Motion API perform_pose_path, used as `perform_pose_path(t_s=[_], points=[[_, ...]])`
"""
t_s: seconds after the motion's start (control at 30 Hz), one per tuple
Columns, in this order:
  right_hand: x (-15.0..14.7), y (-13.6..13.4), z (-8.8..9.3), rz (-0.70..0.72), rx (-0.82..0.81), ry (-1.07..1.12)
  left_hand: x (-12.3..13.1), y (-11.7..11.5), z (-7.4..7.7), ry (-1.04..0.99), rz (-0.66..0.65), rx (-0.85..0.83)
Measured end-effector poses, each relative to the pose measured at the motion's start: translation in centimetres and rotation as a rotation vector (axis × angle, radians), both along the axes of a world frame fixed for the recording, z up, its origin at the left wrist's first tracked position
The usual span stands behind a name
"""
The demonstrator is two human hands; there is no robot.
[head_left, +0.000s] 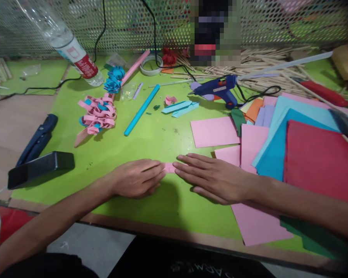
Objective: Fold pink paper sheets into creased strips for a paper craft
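A narrow pink folded paper strip (170,168) lies on the green tabletop, its middle showing between my two hands. My left hand (139,177) has its fingers drawn together and pressed on the strip's left end. Flat over the right end rests my right hand (211,175), fingers stretched out and slightly apart. Both palms hide the ends of the strip. Beyond them lie a blue paper stick (142,110), light blue folded strips (181,108) and a small pink paper curl (170,100).
Coloured paper sheets (319,154) spread to the right. Farther back are a blue glue gun (217,89), wooden sticks (263,61) and a tape roll (151,65). Leftward are a water bottle (81,61), pink paper loops (100,114), a stapler (37,139) and a black phone-like block (40,170).
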State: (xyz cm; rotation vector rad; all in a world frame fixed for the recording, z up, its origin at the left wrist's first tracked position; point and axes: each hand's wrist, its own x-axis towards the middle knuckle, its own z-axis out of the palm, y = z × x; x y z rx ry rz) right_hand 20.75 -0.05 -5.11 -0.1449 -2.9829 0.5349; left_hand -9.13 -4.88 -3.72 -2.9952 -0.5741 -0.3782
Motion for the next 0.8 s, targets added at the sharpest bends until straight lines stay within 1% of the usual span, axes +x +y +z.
perform_pose_path(t_s=[0.2,0.33,0.47,0.57,0.67,0.8], points=[[-0.9,0.0,-0.4,0.015,-0.002,0.026,0.1,0.0,0.2,0.013,-0.008,0.013],[-0.8,-0.2,-0.3,-0.006,0.003,0.067,0.3,-0.1,0.3,-0.02,0.032,0.027],[0.7,-0.4,0.5,-0.036,0.038,0.049,0.3,-0.1,0.3,-0.055,0.044,0.019],[2.3,-0.6,0.9,-0.083,0.056,0.063,0.2,-0.1,0.1,-0.059,0.022,0.002],[3.6,-0.8,0.8,-0.113,0.07,0.05,0.1,0.0,0.0,-0.037,0.006,-0.015],[4.2,-0.8,0.3,-0.12,0.073,0.029,0.0,0.1,0.0,-0.025,0.007,-0.03]])
